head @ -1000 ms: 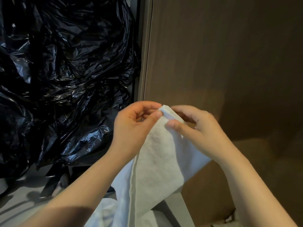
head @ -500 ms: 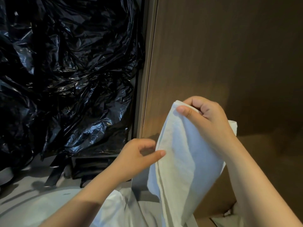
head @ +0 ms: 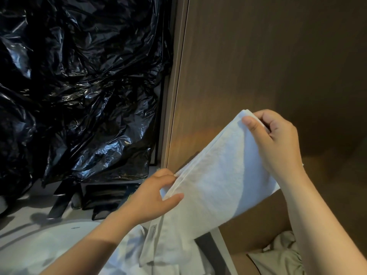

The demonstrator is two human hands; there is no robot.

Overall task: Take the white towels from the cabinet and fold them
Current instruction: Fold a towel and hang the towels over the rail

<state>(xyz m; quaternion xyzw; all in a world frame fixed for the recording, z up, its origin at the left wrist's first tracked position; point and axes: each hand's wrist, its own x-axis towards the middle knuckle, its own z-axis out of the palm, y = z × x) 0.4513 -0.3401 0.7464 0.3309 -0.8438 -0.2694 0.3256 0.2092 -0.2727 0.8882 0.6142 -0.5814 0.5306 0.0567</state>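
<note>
Pinching white towel (head: 218, 179) w/ fingers (head: 173, 198) of L hand (head: 151, 197) & R hand (head: 278, 143) (doubled, creased, hem edge showing).

You have two hands in view, your left hand (head: 151, 197) and your right hand (head: 278, 143), and both grip one white towel (head: 214, 183). One crumpled towel (head: 282, 253) lies below your right hand. One black plastic sheet (head: 79, 86) hangs beyond your left hand.

We see a matt white cloth towel (head: 216, 181), glossy crinkled black plastic sheeting (head: 79, 86) and a smooth brown wood-grain cabinet panel (head: 258, 66).
</note>
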